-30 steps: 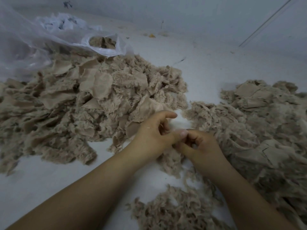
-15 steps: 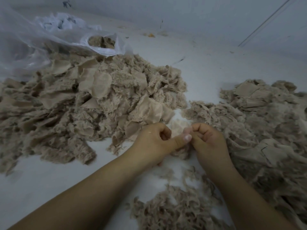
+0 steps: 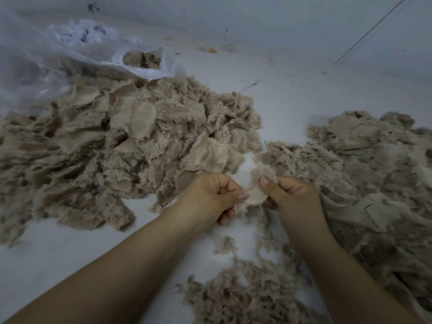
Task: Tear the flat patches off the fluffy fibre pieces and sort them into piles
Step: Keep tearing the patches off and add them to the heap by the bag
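Note:
My left hand point(image 3: 211, 198) and my right hand point(image 3: 291, 197) both pinch one small beige fibre piece point(image 3: 256, 195) between them, thumbs on top, just above the white surface. Its flat patch shows between the thumbs, and fluffy fibre sticks up behind my right thumb. A big heap of beige fluffy pieces with flat patches point(image 3: 121, 146) lies to the left. Another heap of the same stuff point(image 3: 364, 174) spreads on the right. A smaller pile of loose fluffy fibre point(image 3: 236, 298) lies near me between my forearms.
A clear plastic bag point(image 3: 58, 59) with more beige pieces inside lies at the back left, its mouth facing the left heap. The white work surface point(image 3: 292, 94) runs back to a pale wall. Small scraps point(image 3: 211, 50) lie near the wall.
My hands have drawn slightly apart, stretching the piece so its flat patch shows between the thumbs. Earlier the fingers were bunched together over it.

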Tool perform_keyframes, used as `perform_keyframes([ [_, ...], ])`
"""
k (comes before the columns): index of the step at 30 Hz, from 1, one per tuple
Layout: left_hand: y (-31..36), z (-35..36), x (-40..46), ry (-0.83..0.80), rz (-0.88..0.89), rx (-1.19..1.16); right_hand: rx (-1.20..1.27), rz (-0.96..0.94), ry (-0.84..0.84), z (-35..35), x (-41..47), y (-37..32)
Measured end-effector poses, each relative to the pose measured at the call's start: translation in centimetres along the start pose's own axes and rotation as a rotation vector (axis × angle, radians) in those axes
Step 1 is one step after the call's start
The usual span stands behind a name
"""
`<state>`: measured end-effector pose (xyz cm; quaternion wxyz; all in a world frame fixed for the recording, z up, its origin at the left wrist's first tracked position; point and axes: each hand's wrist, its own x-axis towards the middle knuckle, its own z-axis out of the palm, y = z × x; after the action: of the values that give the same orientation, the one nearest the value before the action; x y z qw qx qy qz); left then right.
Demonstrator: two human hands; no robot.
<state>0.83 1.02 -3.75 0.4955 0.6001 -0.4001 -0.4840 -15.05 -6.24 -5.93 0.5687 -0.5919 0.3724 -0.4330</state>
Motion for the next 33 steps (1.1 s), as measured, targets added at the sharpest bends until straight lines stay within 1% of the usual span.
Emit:
perform_keyframes([
  [2, 0.2, 0.1, -0.1, -0.022, 0.019, -0.004, 0.022, -0.009, 0.018, 0.0, 0.0, -0.2],
  [4, 0.4, 0.5, -0.2, -0.060, 0.027, 0.031, -0.016, -0.036, 0.014, 0.2, -0.1, -0.4],
  [6, 0.3, 1.2, -0.2, -0.042, 0.065, 0.102, -0.054, -0.051, 0.016, 0.3, -0.3, -0.6],
  [8, 0.1, 1.3, -0.1, -0.010, 0.089, 0.135, -0.070, -0.032, 0.054, 0.1, -0.4, -0.6],
  [10, 0.0, 1.1, -0.2, -0.006, 0.082, 0.115, -0.084, -0.011, 0.101, 0.0, -0.2, -0.4],
  [14, -0.4, 0.3, -0.7, 0.041, 0.101, -0.002, -0.084, -0.001, 0.150, -0.1, 0.1, -0.1],
  [16, -0.6, -0.1, -1.1, 0.024, 0.091, -0.010, -0.075, 0.002, 0.180, -0.2, 0.2, 0.0],
  [18, -0.5, -0.1, -1.2, -0.023, 0.079, 0.062, -0.065, -0.007, 0.167, -0.2, 0.2, 0.0],
  [21, -0.3, 1.2, -0.6, -0.057, 0.143, 0.278, -0.066, -0.036, 0.099, 0.2, -0.1, -0.2],
  [22, -0.4, 1.7, -0.4, -0.052, 0.161, 0.300, -0.062, -0.045, 0.078, 0.2, -0.2, -0.2],
  [25, -0.9, 2.1, 0.0, -0.027, 0.160, 0.245, -0.129, -0.082, 0.062, 0.3, -0.3, -0.3],
  [27, -1.1, 1.5, -0.3, -0.122, 0.147, 0.273, -0.145, -0.063, 0.125, 0.4, -0.2, -0.3],
  [30, -0.5, 0.0, -1.1, -0.354, 0.138, 0.360, -0.124, -0.031, 0.219, 0.0, 0.3, -0.3],
  [31, -0.1, -0.6, -1.3, -0.437, 0.131, 0.376, -0.120, -0.037, 0.208, -0.1, 0.3, -0.3],
  [33, 0.9, -1.5, -1.7, -0.598, 0.127, 0.381, -0.156, -0.092, 0.123, -0.1, 0.0, -0.4],
])
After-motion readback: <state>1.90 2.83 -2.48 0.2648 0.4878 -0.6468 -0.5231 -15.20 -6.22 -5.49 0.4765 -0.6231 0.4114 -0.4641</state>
